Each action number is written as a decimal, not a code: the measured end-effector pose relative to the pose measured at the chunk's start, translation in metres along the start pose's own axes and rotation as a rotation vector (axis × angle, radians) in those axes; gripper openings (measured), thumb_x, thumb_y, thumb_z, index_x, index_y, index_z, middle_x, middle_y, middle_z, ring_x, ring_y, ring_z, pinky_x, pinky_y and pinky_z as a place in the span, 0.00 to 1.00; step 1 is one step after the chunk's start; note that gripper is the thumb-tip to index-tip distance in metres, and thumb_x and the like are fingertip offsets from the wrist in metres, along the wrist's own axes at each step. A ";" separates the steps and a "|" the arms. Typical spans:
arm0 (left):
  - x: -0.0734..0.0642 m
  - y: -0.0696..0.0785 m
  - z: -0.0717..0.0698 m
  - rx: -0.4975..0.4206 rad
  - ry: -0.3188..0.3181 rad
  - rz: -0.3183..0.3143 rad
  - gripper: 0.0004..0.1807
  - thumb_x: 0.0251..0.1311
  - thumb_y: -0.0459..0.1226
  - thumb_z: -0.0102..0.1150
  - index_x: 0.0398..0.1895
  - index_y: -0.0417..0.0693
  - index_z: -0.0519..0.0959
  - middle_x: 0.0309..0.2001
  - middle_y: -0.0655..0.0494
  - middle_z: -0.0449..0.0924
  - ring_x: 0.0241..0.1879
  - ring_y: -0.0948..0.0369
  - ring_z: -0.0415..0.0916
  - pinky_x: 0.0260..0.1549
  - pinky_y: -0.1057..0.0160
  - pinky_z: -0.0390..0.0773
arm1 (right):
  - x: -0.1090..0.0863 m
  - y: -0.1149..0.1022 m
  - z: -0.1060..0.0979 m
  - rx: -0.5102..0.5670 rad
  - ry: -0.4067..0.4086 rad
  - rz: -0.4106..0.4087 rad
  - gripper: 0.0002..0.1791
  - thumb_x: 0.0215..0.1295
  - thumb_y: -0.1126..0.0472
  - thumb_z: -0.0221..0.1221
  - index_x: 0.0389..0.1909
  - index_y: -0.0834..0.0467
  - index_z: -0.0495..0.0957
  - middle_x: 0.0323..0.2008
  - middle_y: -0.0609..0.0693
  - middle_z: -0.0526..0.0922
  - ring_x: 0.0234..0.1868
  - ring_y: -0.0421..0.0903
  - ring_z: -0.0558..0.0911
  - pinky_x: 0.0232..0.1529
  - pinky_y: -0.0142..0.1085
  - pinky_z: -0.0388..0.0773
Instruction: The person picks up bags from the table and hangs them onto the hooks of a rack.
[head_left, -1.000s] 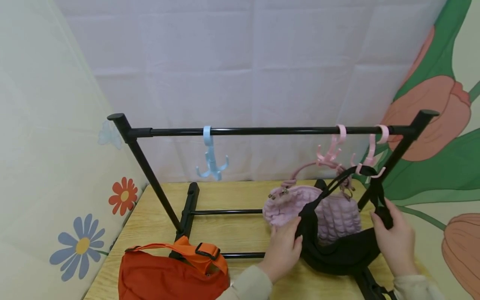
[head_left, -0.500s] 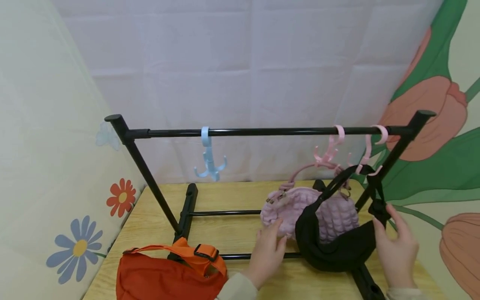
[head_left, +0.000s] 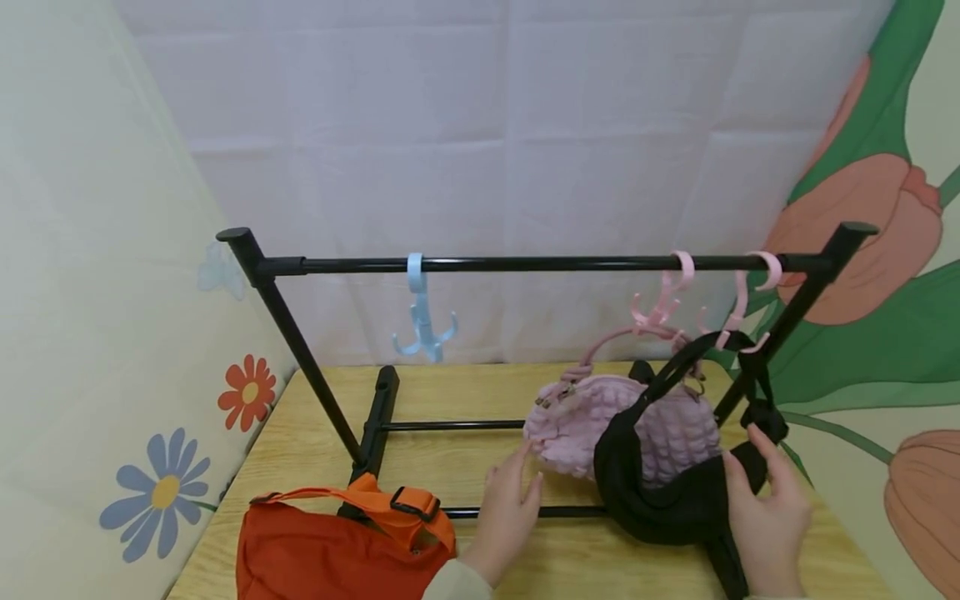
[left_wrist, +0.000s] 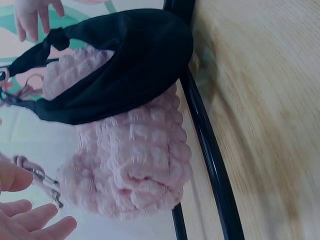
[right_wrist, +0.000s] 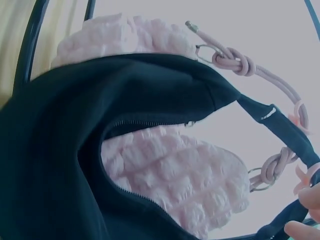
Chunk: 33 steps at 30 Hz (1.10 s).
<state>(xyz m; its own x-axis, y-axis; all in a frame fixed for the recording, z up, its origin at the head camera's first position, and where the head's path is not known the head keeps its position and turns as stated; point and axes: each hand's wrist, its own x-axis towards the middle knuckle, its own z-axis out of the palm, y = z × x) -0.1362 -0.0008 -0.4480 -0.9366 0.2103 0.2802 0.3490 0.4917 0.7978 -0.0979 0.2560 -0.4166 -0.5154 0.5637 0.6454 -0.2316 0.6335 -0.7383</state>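
Observation:
A black shoulder bag [head_left: 667, 512] hangs by its strap from the pink hook [head_left: 738, 308] at the rack's right end. Behind it, a lilac quilted handbag [head_left: 577, 421] hangs by its handle from another pink hook [head_left: 660, 304]. My right hand [head_left: 768, 521] is at the black bag's right end, fingers extended and loosely spread; the left wrist view shows these fingers [left_wrist: 42, 20] apart from the bag. My left hand [head_left: 498, 521] is held out left of the two bags, fingers relaxed, holding nothing. Its fingertips are close to the lilac bag's lower left side.
The black rack's top bar [head_left: 540, 264] spans the wooden table [head_left: 450, 392]. A light blue hook [head_left: 423, 321] hangs toward its left with nothing on it. An orange bag [head_left: 330, 554] lies at the front left. The rack's lower rails [head_left: 457, 425] run close above the tabletop.
My right hand lets go of the black bag's strap end and moves slightly down and left. My left hand draws away leftward from the black bag, which now hangs free.

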 end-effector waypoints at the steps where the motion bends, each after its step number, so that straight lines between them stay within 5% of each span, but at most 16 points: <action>1: -0.001 -0.001 -0.001 -0.007 0.010 -0.008 0.24 0.67 0.30 0.54 0.66 0.36 0.68 0.62 0.41 0.72 0.62 0.46 0.68 0.63 0.36 0.54 | -0.002 -0.001 0.001 0.002 0.000 0.015 0.22 0.56 0.79 0.62 0.54 0.72 0.77 0.48 0.22 0.72 0.55 0.22 0.69 0.57 0.21 0.62; 11: -0.010 -0.007 -0.015 -0.092 0.061 -0.111 0.25 0.68 0.32 0.54 0.67 0.38 0.67 0.64 0.42 0.70 0.62 0.41 0.65 0.58 0.41 0.66 | -0.019 -0.010 0.011 -0.011 -0.035 0.157 0.20 0.60 0.74 0.62 0.54 0.69 0.78 0.45 0.23 0.72 0.51 0.21 0.69 0.48 0.19 0.64; 18: -0.013 -0.015 -0.028 -0.129 0.104 -0.195 0.26 0.67 0.31 0.54 0.68 0.38 0.66 0.65 0.42 0.68 0.65 0.43 0.63 0.59 0.40 0.64 | -0.030 -0.015 0.020 -0.002 -0.045 0.204 0.20 0.60 0.74 0.63 0.55 0.66 0.79 0.51 0.47 0.82 0.49 0.20 0.70 0.45 0.20 0.64; 23: -0.017 -0.018 -0.039 -0.138 0.147 -0.276 0.26 0.67 0.31 0.56 0.68 0.41 0.67 0.66 0.44 0.67 0.66 0.43 0.62 0.59 0.39 0.63 | -0.037 -0.018 0.025 -0.025 -0.097 0.289 0.20 0.63 0.70 0.62 0.57 0.67 0.77 0.53 0.51 0.81 0.49 0.19 0.68 0.46 0.22 0.65; 28: -0.021 -0.021 -0.053 -0.125 0.195 -0.262 0.26 0.66 0.30 0.56 0.67 0.40 0.68 0.66 0.42 0.68 0.65 0.42 0.62 0.59 0.38 0.63 | -0.039 -0.021 0.026 -0.035 -0.142 0.348 0.20 0.65 0.69 0.61 0.58 0.67 0.75 0.56 0.62 0.78 0.50 0.21 0.67 0.49 0.27 0.65; 33: -0.024 -0.026 -0.064 -0.124 0.230 -0.245 0.25 0.66 0.28 0.55 0.66 0.36 0.68 0.64 0.40 0.69 0.65 0.43 0.63 0.59 0.39 0.63 | -0.042 -0.024 0.028 -0.026 -0.150 0.355 0.21 0.65 0.69 0.61 0.58 0.68 0.75 0.55 0.62 0.78 0.48 0.21 0.67 0.46 0.24 0.64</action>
<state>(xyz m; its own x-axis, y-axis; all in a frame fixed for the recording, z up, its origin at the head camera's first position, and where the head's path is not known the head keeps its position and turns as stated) -0.1251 -0.0729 -0.4416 -0.9792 -0.1042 0.1741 0.1201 0.3944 0.9111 -0.0937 0.2028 -0.4314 -0.6749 0.6681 0.3133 0.0027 0.4268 -0.9044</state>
